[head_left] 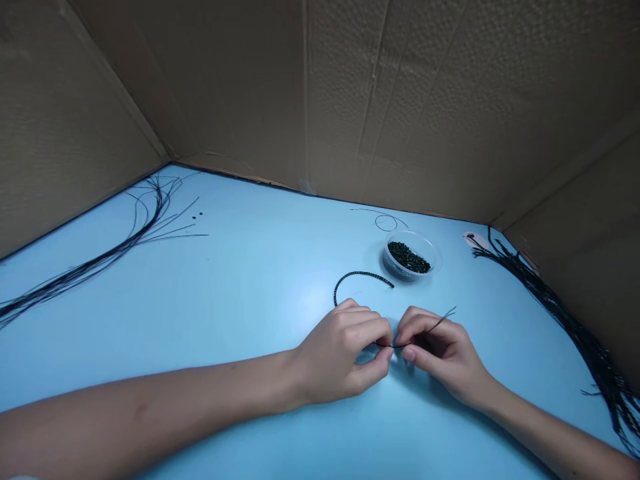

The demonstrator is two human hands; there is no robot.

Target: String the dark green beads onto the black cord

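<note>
Between my two hands runs a thin black cord, its loose ends [445,318] sticking up past my right fingers. My left hand [350,347] pinches it between thumb and fingertips. A short gap away, my right hand [437,347] pinches the same cord with thumb and forefinger. From behind my left knuckles a curved strand of dark beads [363,273] arcs over the table; whether it joins the cord is hidden by the hand. Just beyond my hands stands a clear round tub [397,270] holding many small dark beads [407,257].
A bundle of loose black cords [115,250] lies at the left. Dark beaded strands [560,310] are piled along the right edge, near a pale round disc [477,241]. One curled cord [386,221] lies behind the tub. Cardboard walls [240,87] enclose the blue table [240,300].
</note>
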